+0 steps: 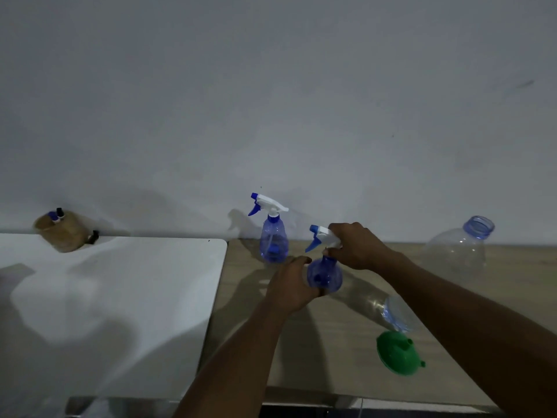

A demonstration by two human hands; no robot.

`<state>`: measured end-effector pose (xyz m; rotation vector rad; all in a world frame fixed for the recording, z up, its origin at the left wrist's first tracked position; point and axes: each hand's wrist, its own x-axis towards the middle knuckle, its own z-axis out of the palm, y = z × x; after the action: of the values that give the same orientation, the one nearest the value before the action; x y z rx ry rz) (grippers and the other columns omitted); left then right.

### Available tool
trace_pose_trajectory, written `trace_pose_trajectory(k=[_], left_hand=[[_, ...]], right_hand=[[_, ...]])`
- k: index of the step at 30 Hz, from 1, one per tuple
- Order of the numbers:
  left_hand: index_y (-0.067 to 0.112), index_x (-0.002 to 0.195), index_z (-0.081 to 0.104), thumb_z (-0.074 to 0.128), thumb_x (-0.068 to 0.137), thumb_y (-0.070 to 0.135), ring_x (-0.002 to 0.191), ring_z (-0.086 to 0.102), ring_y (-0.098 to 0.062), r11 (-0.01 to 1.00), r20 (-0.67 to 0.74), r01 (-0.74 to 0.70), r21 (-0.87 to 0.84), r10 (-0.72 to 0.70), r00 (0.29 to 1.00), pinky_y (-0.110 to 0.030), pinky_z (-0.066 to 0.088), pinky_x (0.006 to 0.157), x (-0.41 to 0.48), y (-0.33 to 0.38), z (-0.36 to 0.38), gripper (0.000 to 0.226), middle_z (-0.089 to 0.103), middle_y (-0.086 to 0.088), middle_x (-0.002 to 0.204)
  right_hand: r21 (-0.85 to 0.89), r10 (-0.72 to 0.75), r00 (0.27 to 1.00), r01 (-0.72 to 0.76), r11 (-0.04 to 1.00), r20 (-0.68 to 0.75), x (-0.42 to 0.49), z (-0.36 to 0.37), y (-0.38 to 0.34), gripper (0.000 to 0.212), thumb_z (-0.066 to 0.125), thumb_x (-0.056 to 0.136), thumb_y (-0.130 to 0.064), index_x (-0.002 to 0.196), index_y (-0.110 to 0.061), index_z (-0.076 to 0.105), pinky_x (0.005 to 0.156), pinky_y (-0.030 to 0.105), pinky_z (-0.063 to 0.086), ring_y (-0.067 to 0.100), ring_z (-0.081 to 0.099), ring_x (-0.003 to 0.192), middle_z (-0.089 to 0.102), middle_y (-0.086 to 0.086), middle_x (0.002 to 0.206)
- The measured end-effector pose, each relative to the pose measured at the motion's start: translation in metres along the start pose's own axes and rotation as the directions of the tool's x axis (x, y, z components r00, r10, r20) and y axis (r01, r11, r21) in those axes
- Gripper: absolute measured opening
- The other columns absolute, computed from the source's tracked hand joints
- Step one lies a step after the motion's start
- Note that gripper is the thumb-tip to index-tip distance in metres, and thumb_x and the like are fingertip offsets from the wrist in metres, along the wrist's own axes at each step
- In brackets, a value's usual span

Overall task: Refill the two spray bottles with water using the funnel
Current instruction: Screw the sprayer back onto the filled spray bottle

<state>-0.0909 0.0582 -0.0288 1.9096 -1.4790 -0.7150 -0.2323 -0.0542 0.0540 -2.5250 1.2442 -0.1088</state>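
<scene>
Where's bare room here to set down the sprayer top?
The white table, from the brown pot to its near edge, is bare. So is the wood top between held bottle and funnel. Crowded further right: lying bottle, big jug.

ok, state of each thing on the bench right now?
near spray bottle: trigger head on, held in both hands.
left hand: grips its body.
right hand: grips its trigger head.
far spray bottle: upright, head on, untouched.
funnel: lying on the table, spout up, unused.
large clear bottle: upright, uncapped.
small clear bottle: partly hidden, state unclear.
</scene>
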Motion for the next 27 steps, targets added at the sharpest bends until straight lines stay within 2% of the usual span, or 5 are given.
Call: trace_pose_trajectory(k=[5,9,12,21,27], left_hand=[[0.037,0.122,0.057,0.085,0.053,0.058,0.103,0.062,-0.009,1.0,0.05,-0.013,-0.008,0.014,0.999,-0.029,0.053,0.085,-0.028,0.005,0.02,0.077,0.061,0.013,0.115],[0.029,0.116,0.063,0.085,0.062,0.042,0.097,0.065,-0.012,1.0,0.088,-0.008,-0.004,0.009,0.996,-0.036,0.057,0.085,-0.053,-0.004,0.032,0.06,0.068,0.008,0.109],[0.025,0.116,0.063,0.086,0.067,0.033,0.1,0.065,-0.014,1.0,0.11,0.019,-0.006,-0.019,0.994,-0.034,0.055,0.087,-0.067,-0.013,0.04,0.056,0.068,0.006,0.11],[0.033,0.12,0.059,0.081,0.072,0.031,0.106,0.062,-0.014,0.994,0.112,0.054,0.097,-0.064,0.992,-0.033,0.053,0.091,-0.091,-0.032,0.055,0.052,0.063,0.006,0.119],[0.029,0.12,0.062,0.08,0.078,0.036,0.102,0.063,-0.012,0.995,0.085,0.066,0.073,-0.072,0.994,-0.023,0.047,0.085,-0.094,-0.039,0.058,0.047,0.067,0.007,0.113]], right_hand=[[0.008,-0.065,0.998,0.065,0.998,-0.018,-0.048,0.01,-0.011,0.026,0.07,0.082,-0.036,0.099,-0.02,0.058,0.072,0.036,0.051,0.023,0.062,0.084,0.067,0.002,0.096],[0.004,-0.084,0.996,0.084,0.996,-0.02,-0.079,0.023,-0.021,0.026,0.068,0.084,-0.039,0.098,-0.02,0.056,0.066,0.033,0.046,0.026,0.06,0.081,0.065,0.003,0.093],[0.011,-0.098,0.995,0.098,0.995,-0.01,-0.096,0.037,-0.025,0.027,0.068,0.085,-0.04,0.097,-0.022,0.053,0.064,0.033,0.043,0.024,0.058,0.08,0.065,0.003,0.096],[0.046,-0.109,0.994,0.11,0.993,-0.017,-0.125,0.071,-0.03,0.026,0.064,0.088,-0.036,0.106,-0.02,0.056,0.076,0.037,0.053,0.019,0.061,0.086,0.066,0.0,0.101],[0.072,-0.103,0.991,0.11,0.991,-0.087,-0.129,0.084,-0.034,0.032,0.066,0.088,-0.038,0.109,-0.018,0.052,0.068,0.027,0.04,0.014,0.051,0.083,0.057,0.0,0.104]])
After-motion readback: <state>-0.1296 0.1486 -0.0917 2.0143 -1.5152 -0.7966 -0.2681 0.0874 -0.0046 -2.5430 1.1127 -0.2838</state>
